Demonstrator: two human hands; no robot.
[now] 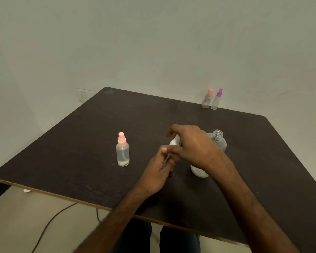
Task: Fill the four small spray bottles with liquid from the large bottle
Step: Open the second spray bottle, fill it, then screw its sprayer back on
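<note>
Small clear plastic spray bottle with a white pump top [175, 141] sits between both hands above the middle of the dark brown wooden table [80, 143], tilted with its top leaning far and right. The left hand [161, 170] grips its body from the near side, fingers and thumb curled round it, so most of the body is hidden. The right hand [193, 145] comes over from the right, its fingers curled down round the white pump top. Whether the top is fully seated on the neck cannot be told.

Just behind the right hand and wrist, touching nothing else, stands the large clear plastic bottle [218, 141], upright, its threaded neck uncapped. A pale layer shows at its base.

Left of the hands and well apart from them, a small clear spray bottle with a pale pink pump top [123, 152] stands upright with its top on. At the far right edge of the table two more stand side by side, almost touching: a small clear spray bottle with a peach pump top [207, 100] on the left and a small frosted spray bottle with a purple pump top [216, 101] on the right.

A white wall switch plate [83, 94] shows beyond the far left corner, and a dark cable [49, 223] trails across the floor below the near edge.
</note>
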